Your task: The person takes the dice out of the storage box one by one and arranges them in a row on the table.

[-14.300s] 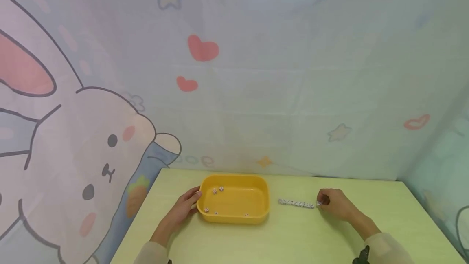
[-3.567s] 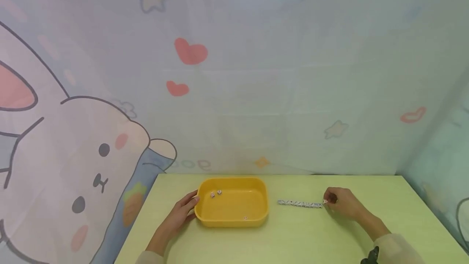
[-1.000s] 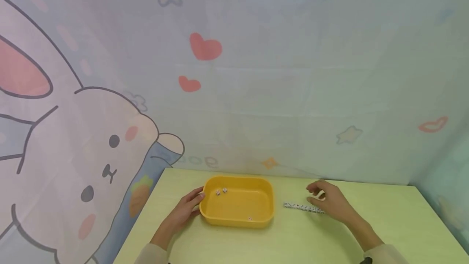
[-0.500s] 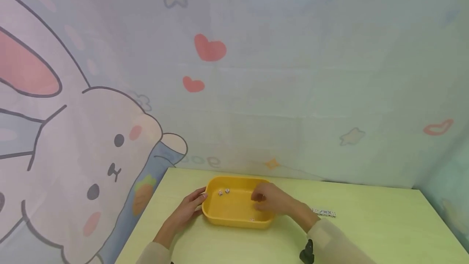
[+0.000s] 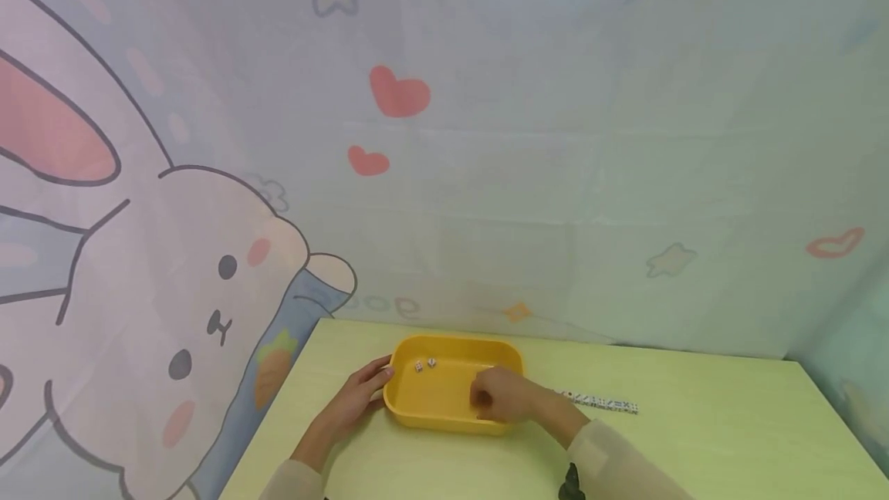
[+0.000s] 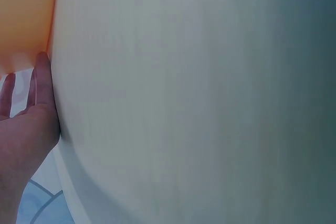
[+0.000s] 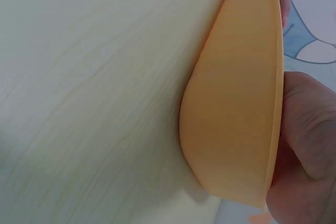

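A yellow tray (image 5: 417, 405) stands on the table. My left hand (image 5: 350, 400) holds its left end, thumb at the rim and fingers along the outer wall. In the left wrist view those fingers (image 6: 44, 85) touch the tray's side. My right hand (image 5: 505, 393) is down inside the tray's right part, fingers bent downward. Its fingertips are hidden by the hand in the head view and by the tray wall in the right wrist view. Two white dice (image 5: 425, 365) lie at the tray's back left. Right of the tray runs a row of several dice (image 5: 604, 403), its left end partly behind my right hand.
The pale yellow-green tabletop (image 5: 701, 430) extends around the tray and the dice row. Behind it hangs a cloth backdrop (image 5: 514, 199) printed with a rabbit, hearts and stars. A dark wrist device (image 5: 572, 482) shows at my right sleeve.
My right hand went from the dice row leftward into the tray and lower, now covering the die at its front right. Over the longer span the row grew and the tray's dice became fewer.
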Motion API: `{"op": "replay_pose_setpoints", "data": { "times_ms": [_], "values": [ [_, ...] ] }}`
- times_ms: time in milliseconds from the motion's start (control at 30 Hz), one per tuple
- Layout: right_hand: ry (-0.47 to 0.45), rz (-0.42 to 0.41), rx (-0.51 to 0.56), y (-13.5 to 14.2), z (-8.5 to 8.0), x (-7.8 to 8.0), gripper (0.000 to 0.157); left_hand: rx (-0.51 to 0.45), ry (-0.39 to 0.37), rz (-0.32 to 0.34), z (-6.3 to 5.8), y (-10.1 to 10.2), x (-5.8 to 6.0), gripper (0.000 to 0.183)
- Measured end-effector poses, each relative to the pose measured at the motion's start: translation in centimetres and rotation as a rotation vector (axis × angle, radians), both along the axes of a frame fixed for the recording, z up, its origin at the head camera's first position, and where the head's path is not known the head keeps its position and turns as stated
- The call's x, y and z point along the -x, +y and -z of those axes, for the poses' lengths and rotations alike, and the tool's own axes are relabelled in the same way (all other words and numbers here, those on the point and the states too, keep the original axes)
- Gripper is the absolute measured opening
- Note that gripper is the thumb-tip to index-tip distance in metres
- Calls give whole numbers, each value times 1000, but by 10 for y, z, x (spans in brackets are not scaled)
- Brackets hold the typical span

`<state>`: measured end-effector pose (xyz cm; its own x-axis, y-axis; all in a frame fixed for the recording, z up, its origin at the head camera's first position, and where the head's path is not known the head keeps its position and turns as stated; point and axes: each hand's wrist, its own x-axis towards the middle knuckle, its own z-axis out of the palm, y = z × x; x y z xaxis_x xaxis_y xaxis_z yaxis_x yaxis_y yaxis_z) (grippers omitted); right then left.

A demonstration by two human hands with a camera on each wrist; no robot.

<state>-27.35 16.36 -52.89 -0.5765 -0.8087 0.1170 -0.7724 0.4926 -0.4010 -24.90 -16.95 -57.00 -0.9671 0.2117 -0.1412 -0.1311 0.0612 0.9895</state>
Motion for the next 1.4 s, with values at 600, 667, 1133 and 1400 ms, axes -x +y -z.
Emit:
{"op": "replay_pose_setpoints", "data": {
  "times_ms": [600,667,1133,1400],
  "values": [
    [-39,8,-75,-5,-3,2,18,8,-2,4,0,0,2,67],
    [-24,23,-47,-5,-3,3,18,9,-2,-6,-1,0,3,67],
    [5,168,329,35,-26,0,12,22,-4,15,1,0,-1,66],
    [-30,319,373,124,-47,-11,12,30,-20,8,4,1,-1,67]
  ]
}}
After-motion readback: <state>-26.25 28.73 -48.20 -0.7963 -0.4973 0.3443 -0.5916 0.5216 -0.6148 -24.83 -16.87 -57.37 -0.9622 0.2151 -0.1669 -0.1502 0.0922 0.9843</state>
